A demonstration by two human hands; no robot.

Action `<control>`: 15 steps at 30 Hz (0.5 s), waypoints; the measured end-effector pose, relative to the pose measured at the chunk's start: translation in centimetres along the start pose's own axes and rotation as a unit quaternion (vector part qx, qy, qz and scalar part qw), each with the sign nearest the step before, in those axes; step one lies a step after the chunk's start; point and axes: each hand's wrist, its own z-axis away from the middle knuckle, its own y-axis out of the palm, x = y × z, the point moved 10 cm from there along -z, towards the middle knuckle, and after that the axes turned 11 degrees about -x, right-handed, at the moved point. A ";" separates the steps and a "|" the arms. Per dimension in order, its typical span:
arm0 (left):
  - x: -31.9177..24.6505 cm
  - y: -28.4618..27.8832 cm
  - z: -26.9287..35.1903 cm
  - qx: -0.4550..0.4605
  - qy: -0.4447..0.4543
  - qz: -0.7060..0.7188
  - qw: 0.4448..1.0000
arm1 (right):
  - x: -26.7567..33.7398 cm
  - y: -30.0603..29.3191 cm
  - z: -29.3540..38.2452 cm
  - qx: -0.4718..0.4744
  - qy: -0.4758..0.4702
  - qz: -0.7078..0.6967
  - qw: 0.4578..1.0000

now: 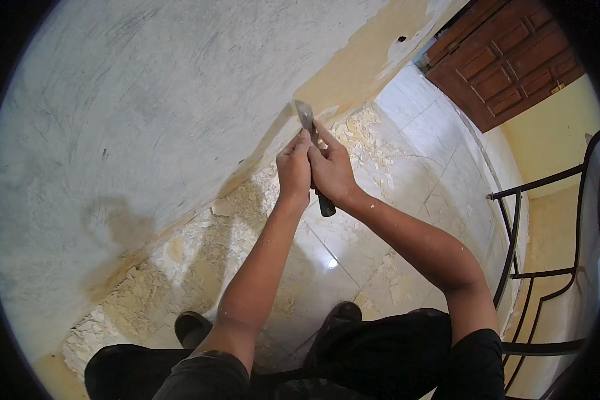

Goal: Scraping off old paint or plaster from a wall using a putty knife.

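Both my hands are closed around one scraper [305, 116] with a flat metal blade and a dark handle [326, 206]. My left hand [294, 165] presses near the base of the blade, and my right hand [334, 167] wraps the handle beside it. The blade's tip meets the wall at the edge of a remaining patch of yellowish paint [350, 70]. To the left, the wall [155, 100] is bared to grey, scratched plaster. How much of the handle lies inside my hands is hidden.
Paint flakes [200, 260] lie heaped along the wall's foot and scattered over the tiled floor [330, 240]. A black metal frame [545, 275] stands at the right. A brown panelled wooden door [510, 65] is at the upper right. My shoes [192, 327] rest among the debris.
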 end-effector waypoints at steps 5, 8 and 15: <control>3.4 -0.6 -0.3 0.062 -0.079 0.008 0.995 | -1.5 -0.4 0.2 -0.004 -0.009 0.061 0.998; 3.6 -1.5 -1.3 0.055 -0.031 -0.042 0.997 | -1.2 -0.7 -0.1 0.003 -0.066 0.115 0.991; 4.7 -2.6 -1.7 0.093 -0.025 -0.122 0.988 | -2.2 0.1 0.9 0.138 -0.063 0.279 0.948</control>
